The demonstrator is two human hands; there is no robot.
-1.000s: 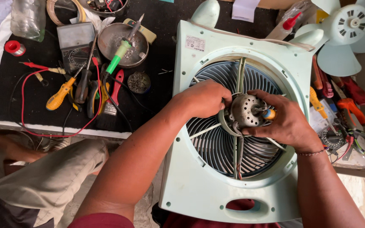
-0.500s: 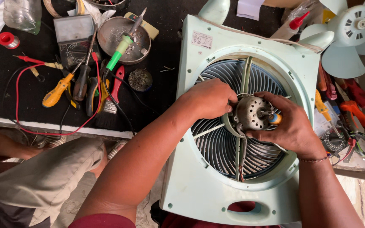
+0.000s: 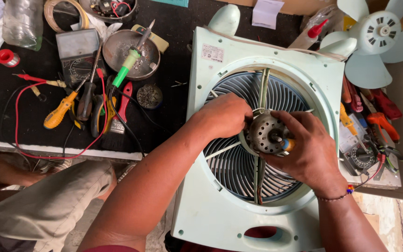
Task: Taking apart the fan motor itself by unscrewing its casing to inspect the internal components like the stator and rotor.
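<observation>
— What has changed since a moment ago?
— Little: the right hand [image 3: 309, 154] has shifted slightly round the fan motor [image 3: 266, 134], and the left hand [image 3: 225, 114] stays pressed on its left side.

— Where is the motor?
— At the hub of the round grille [image 3: 239, 172] in the pale green fan housing [image 3: 201, 205].

— And each grip?
— The left is curled closed against the motor; the right is closed on a yellow-handled tool [image 3: 287, 143] (its tip is hidden).

— Around it?
— On the counter [image 3: 173, 56]: a soldering iron [image 3: 129, 60], screwdrivers [image 3: 68, 105], and a loose fan blade [image 3: 378, 35].
</observation>
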